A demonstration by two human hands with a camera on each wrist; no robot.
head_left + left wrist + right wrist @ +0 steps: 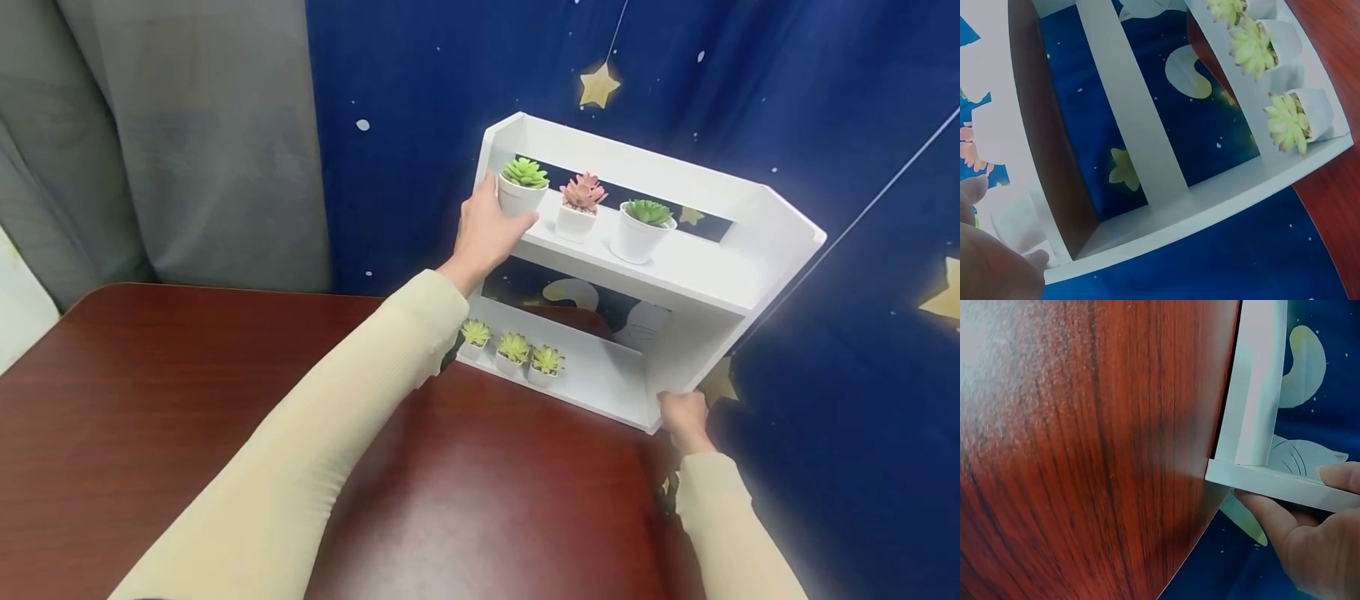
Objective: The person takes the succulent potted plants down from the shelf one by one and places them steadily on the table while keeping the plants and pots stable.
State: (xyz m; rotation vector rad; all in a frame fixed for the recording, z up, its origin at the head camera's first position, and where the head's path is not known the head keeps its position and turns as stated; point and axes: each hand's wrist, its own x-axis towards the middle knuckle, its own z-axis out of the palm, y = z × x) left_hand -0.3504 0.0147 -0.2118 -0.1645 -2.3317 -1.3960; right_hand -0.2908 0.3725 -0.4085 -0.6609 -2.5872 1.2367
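Observation:
A white two-tier shelf [705, 271] stands at the back of the table. My left hand [487, 229] holds the white round pot of a bright green succulent [522, 185] at the upper tier's left end, thumb in front. To its right are a pink succulent in a square pot [578, 212] and a dark green succulent in a round pot [642, 233]. My right hand [685, 414] grips the lower right side panel; in the right wrist view the thumb and fingers [1266, 515] are on opposite faces of that panel [1285, 484].
Several small yellow-green succulents, among them one [546, 364] in a white pot, sit on the lower tier's left part. The reddish-brown table [187, 375] extends to the left and front. Behind hang a blue star-patterned curtain [420, 100] and a grey curtain [217, 142].

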